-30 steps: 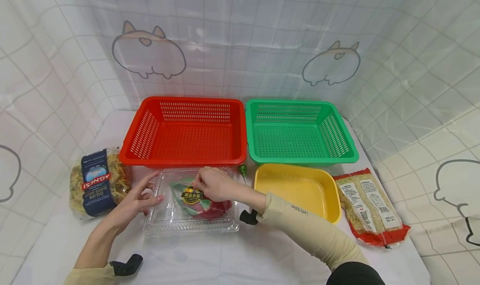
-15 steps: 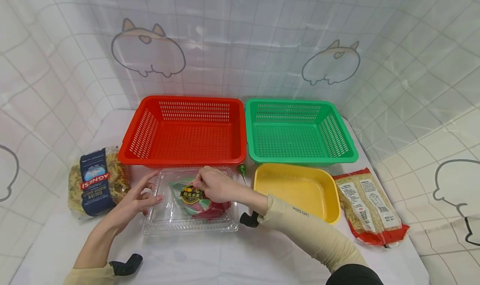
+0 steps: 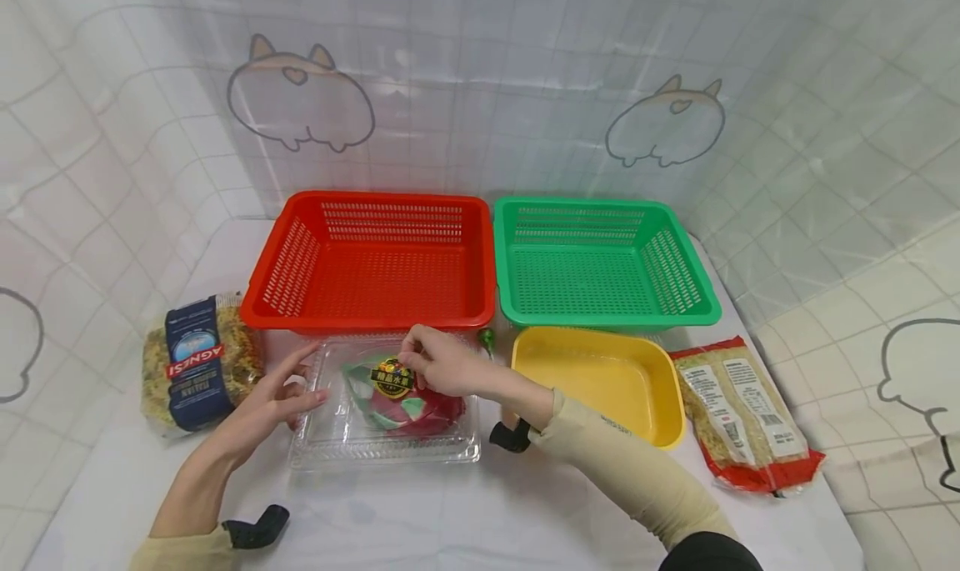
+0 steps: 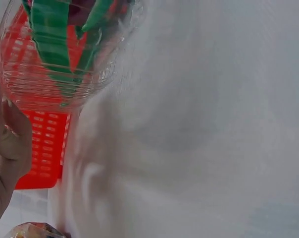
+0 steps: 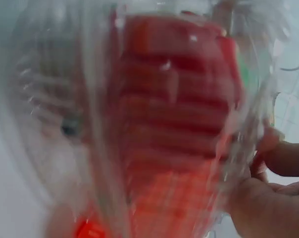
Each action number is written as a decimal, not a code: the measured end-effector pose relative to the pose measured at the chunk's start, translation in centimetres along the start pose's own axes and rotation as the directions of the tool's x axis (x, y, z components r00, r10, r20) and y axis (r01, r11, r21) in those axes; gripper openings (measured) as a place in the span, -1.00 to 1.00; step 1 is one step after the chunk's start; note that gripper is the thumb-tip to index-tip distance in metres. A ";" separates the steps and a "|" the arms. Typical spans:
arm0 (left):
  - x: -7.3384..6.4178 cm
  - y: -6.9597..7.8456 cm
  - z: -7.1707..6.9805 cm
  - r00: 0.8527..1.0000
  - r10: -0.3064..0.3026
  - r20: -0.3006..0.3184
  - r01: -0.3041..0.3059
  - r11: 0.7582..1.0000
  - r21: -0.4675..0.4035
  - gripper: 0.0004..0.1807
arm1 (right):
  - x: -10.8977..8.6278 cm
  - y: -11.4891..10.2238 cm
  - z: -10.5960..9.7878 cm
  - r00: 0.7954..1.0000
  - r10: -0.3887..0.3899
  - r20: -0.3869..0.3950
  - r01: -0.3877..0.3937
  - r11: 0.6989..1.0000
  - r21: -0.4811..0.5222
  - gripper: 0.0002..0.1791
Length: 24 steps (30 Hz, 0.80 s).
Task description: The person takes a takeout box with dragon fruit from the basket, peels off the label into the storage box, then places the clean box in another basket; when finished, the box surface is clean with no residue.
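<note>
A clear plastic clamshell box (image 3: 315, 450) lies on the table with a red-and-green dragon fruit (image 3: 435, 413) inside. On its lid is a round black-and-gold sticker (image 3: 392, 379). My right hand (image 3: 446, 364) pinches the sticker's upper right edge between thumb and curled forefinger. My left hand (image 3: 258, 413) rests at the box's left side, thumb and fingers extended along its edge. In the left wrist view, fingertips (image 4: 8, 106) sit by the box's ribbed wall. The right wrist view shows the dragon fruit (image 5: 174, 89) blurred through the plastic; the sticker is hidden there.
Behind the box stand a red basket (image 3: 367, 319) and a green basket (image 3: 607, 317). A yellow tub (image 3: 600, 388) sits to the right, beside a red-ended bag (image 3: 750, 421). A pasta bag (image 3: 198, 363) lies left. Near the box's back right corner is a small green object (image 3: 486, 338).
My right hand has shifted slightly up and right, and the sticker has moved with it, showing more of the dragon fruit beneath. My left hand and the box stay nearly in place.
</note>
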<state>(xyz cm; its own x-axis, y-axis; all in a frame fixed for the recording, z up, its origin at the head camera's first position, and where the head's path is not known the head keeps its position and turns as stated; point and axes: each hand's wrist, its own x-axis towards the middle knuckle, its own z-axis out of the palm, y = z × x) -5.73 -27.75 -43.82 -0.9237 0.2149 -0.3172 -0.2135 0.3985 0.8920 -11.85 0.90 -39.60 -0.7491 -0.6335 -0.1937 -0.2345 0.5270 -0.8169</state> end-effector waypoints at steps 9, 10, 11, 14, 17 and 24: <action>-0.1 -0.1 0.1 1.000 0.003 -0.008 -0.003 1.000 -0.006 -0.10 | -1.4 0.1 -1.4 0.998 -0.066 0.005 0.067 0.996 -0.059 -0.91; -0.1 -0.1 0.1 1.000 0.004 -0.007 -0.004 1.000 -0.007 -0.10 | -1.5 0.2 -1.5 0.997 -0.080 0.005 0.080 0.995 -0.066 -0.91; 0.0 -0.1 0.1 1.000 0.008 -0.005 -0.008 1.000 -0.007 -0.10 | -1.6 0.2 -1.6 0.995 -0.096 0.005 0.096 0.993 -0.072 -0.92; 0.1 -0.2 0.1 1.000 0.015 -0.001 -0.015 1.000 -0.010 -0.10 | -1.9 0.5 -1.9 0.991 -0.136 0.000 0.136 0.988 -0.068 -0.94; 0.1 -0.3 0.1 1.000 0.018 0.001 -0.018 1.000 -0.012 -0.10 | -2.1 0.8 -2.1 0.989 -0.150 -0.013 0.149 0.988 -0.040 -0.97; 0.1 -0.4 0.1 1.000 0.011 -0.004 -0.011 1.000 -0.004 -0.10 | -2.5 1.5 -2.6 0.988 -0.127 -0.088 0.131 0.991 0.038 -0.82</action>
<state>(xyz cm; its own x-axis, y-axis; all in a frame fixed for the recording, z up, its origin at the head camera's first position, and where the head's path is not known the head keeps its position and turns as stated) -5.69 -27.79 -44.22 -0.9275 0.2155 -0.3055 -0.2043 0.3921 0.8970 -11.94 4.72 -38.96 -0.7650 -0.6428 -0.0395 -0.3069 0.4178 -0.8551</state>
